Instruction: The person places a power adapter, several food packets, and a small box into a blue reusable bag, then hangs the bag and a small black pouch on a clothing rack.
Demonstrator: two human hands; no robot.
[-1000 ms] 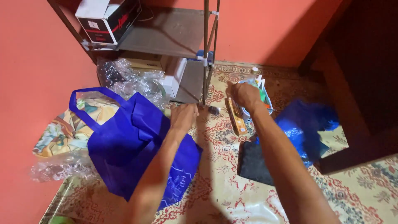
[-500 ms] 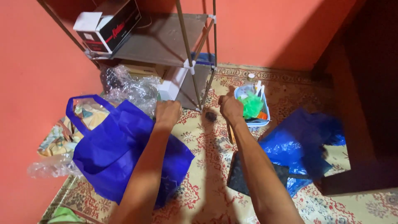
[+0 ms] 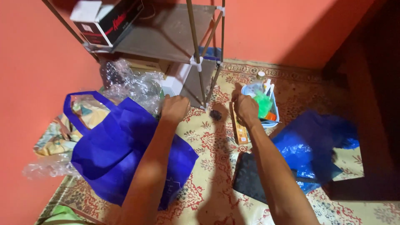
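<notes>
Patterned carpet (image 3: 216,146), left hand (image 3: 175,109) by blue bag (image 3: 121,154)

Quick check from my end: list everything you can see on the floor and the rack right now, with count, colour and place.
Tote bag: one, blue, on the rug at left.
Bubble wrap: clear, piled behind the tote bag, more at the far left edge.
Patterned cloth: one, floral, by the left wall.
Shelf rack: one, grey metal, against the orange wall.
Box: one, black and white, on the shelf rack.
Small basket: one, pale blue, holding green and orange items, right of the rack.
Plastic bag: one, blue, at right.
Dark flat item: one, black, on the rug.
Rug: one, cream and red pattern.
Left hand: at the tote bag's edge.
Right hand: beside the small basket.
</notes>
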